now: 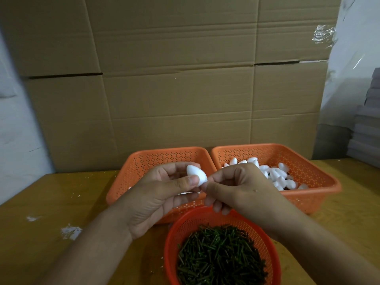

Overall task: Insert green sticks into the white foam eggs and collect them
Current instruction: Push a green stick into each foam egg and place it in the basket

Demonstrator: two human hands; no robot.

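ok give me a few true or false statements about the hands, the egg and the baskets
1. The left hand holds a white foam egg. True.
2. The green sticks lie in a square basket. False: they fill a round red basket.
3. The right hand has its fingers at the egg's narrow end. True.
4. The right orange basket holds only sticks. False: it holds loose white eggs.

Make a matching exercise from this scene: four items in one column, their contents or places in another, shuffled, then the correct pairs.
Column 1
1. round red basket
2. right orange basket
3. left hand
4. cardboard boxes

Column 2
A. holds one foam egg
B. full of green sticks
C. stacked behind the table
D. holds loose foam eggs

Pairs: 1-B, 2-D, 3-A, 4-C
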